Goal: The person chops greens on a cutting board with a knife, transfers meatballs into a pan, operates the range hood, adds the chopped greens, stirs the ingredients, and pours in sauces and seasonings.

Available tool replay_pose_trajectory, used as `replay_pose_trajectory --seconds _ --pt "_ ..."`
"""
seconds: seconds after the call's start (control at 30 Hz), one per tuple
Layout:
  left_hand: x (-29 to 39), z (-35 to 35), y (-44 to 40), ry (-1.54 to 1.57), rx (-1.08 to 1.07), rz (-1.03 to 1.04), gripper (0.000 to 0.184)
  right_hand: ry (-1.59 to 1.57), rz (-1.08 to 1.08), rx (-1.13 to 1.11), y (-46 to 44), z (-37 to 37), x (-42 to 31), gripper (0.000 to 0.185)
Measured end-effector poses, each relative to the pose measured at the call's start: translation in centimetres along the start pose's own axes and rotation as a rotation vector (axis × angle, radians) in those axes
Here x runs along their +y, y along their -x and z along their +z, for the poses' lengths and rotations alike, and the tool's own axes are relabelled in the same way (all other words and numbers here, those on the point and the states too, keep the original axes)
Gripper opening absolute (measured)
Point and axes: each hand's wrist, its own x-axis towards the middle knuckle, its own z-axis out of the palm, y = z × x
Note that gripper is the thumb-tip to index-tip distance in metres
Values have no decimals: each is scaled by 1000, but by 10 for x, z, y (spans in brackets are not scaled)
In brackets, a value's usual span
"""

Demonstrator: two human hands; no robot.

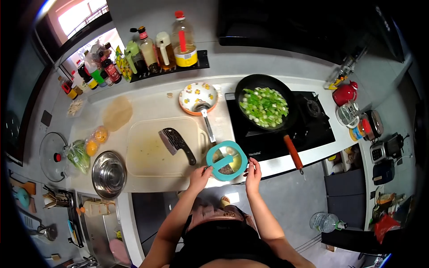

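Observation:
At the counter's front edge, both hands are on a round-cornered teal seasoning box [229,159] with clear windows. Pale and dark contents show in its separate compartments. The fingers of my left hand [199,178] are closed on its left rim, while my right hand [253,175] grips the right rim. Behind the box, a ladle [206,120] rests in a patterned bowl [198,94]. A dark-handled cleaver [176,145] lies on the pale cutting board [143,167], left of the box. Chopped green vegetables [264,107] fill part of the black frying pan [286,89] on the stove.
The pan's wooden handle [292,152] juts past the stove [319,129] toward the front. A steel bowl [109,174], bagged greens [78,156], oranges [96,139] and a glass lid [52,156] stand at left. Several bottles line the wall shelf [203,60]; a sink [96,228] is lower left.

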Motion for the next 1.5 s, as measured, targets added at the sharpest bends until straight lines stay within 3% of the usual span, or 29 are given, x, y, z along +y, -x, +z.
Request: replay_pose_trajectory --seconds 0.2,0.33,0.43,0.53,0.6,0.63,0.73,0.87,0.9,0.93,1.1,1.17,1.3,1.4,1.43,1.5 --pt "21 66 -15 -120 -153 0 42 167 -28 87 -3 -68 26 32" --pt "-8 92 -45 -179 -290 54 43 367 -66 33 -8 -92 55 38" --pt "-27 90 -57 -229 -397 91 45 323 -34 125 -6 -89 58 46" --pt "-40 83 -57 -97 -504 -31 46 247 26 109 -3 -82 41 47" --pt "-46 81 -58 84 -425 46 34 295 13 50 -2 -79 37 45" --pt "-50 78 -59 172 -380 93 31 481 -182 178 3 -73 29 43" --pt "-52 73 -58 267 -298 129 21 687 -134 199 -1 -69 33 44" --pt "-52 69 -55 199 -271 158 22 561 -95 145 1 -63 29 39" --pt "-50 69 -54 167 -257 165 21 549 -213 200 5 -57 19 30" --pt "-50 69 -52 135 -245 171 21 477 -184 186 7 -53 14 27" --pt "-17 58 -10 -119 -178 413 58 180 -204 129 21 -23 -9 19" --pt "-11 56 7 -247 -230 414 87 153 -266 91 31 -9 -16 21" --pt "-9 68 11 -239 -161 390 80 -138 -178 -91 46 9 -22 14" --pt "-57 86 -5 -381 -112 527 73 -165 -35 -60 35 -11 -12 16" --pt "-56 93 -4 -143 -53 525 57 -109 -2 -44 29 -21 -2 16" --pt "-55 105 1 101 4 443 52 -9 47 -50 18 -44 14 16"
